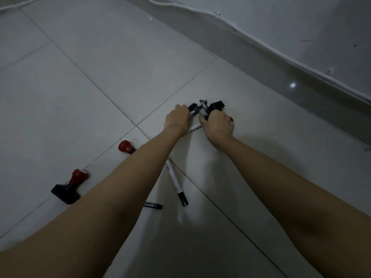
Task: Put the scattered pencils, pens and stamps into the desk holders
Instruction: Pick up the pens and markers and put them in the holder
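A bare indoor room, its use hard to tell, dimly lit: large pale glossy floor tiles (112, 63) with thin grout lines run to a plain white wall (301, 21), where a white cable (251, 37) is clipped along just above a grey skirting band (261, 63). Marker pens (175, 182) and red-handled stamps (70, 187) lie scattered on the floor itself.

We can read no text anywhere; the white pen (174, 178) lying on the floor tiles carries small dark print, too blurred for us to make out.
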